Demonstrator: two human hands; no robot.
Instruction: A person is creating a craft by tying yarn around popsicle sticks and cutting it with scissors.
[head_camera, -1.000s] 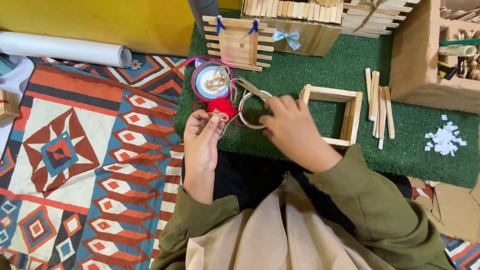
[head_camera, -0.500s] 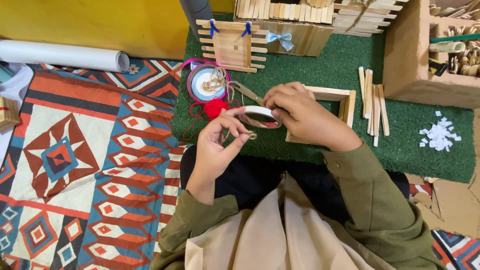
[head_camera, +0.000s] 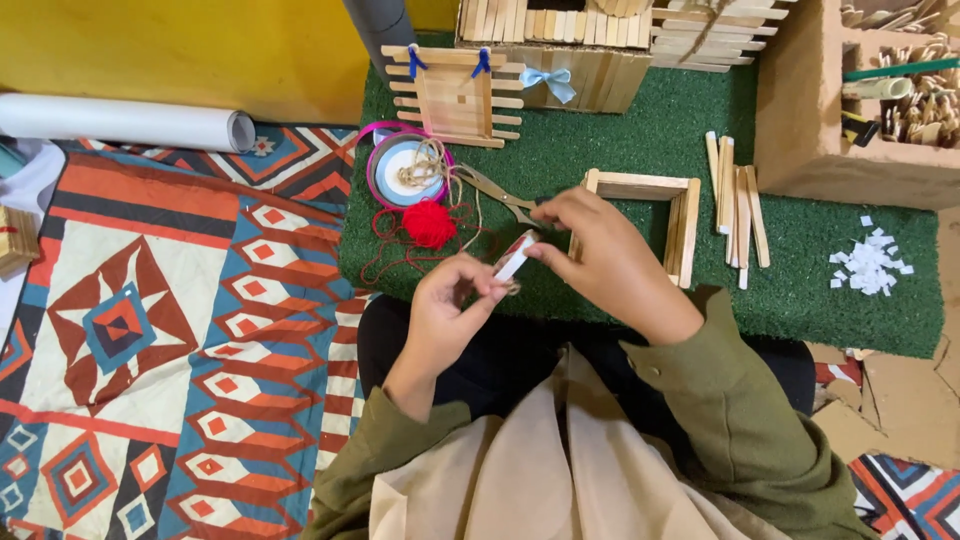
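Hands met over green turf mat (head_camera: 640, 300). Left hand (head_camera: 450, 315) pinched lower end of small white-and-red ring (head_camera: 515, 257); fingers pressed together on it. Right hand (head_camera: 600, 255) pinched ring's upper end, fingers closed. Just beyond: scissors (head_camera: 495, 192), red yarn ball (head_camera: 429, 223), open stick frame (head_camera: 655, 215). Farther: ribbon spool (head_camera: 400, 165), loose craft sticks (head_camera: 738, 195), stick fence panel (head_camera: 452, 95).

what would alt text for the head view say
Seen from above, a left hand and right hand together hold a small white ring over a green mat. On the mat lie red yarn, scissors, a stick frame and loose sticks.
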